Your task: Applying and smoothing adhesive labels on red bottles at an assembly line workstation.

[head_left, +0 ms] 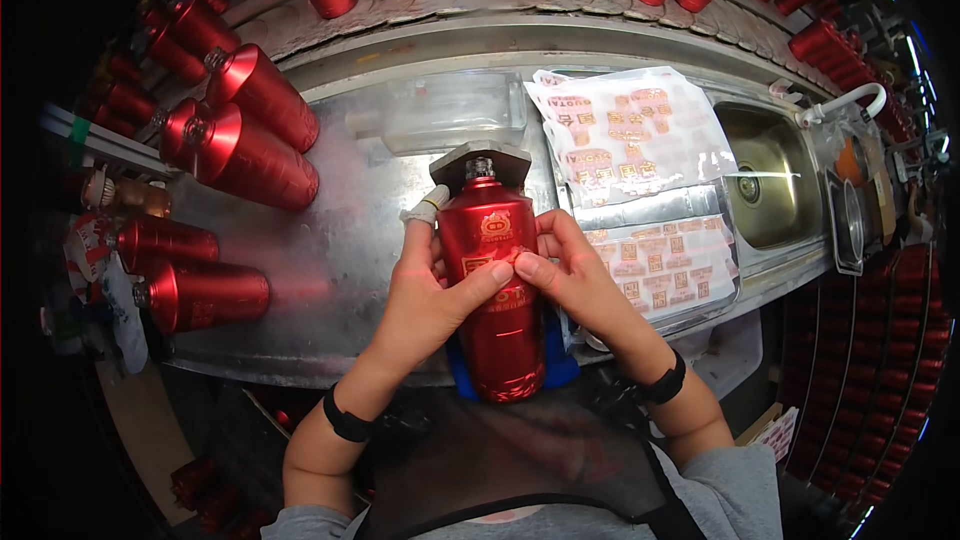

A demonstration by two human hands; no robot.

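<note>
Red metallic bottle point(493, 285), lying neck-away on steel counter point(330, 270) between both hands, left hand point(428, 292) and right hand point(572, 275) closed round it (thumbs pressing gold label; best smoothed evenly), label sheets point(630, 135) beyond the right.

Black wristbands — grey sleeves; perhaps a taped fingertip.

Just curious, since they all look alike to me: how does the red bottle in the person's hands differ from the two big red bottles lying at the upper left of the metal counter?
The held bottle is gripped by the left hand and right hand, its neck pointing away into a grey holder; the two lying bottles rest untouched, necks pointing left. The held bottle shows gold emblems on its side; theirs look plain from here. All share the same glossy red, tapered shape.
</note>
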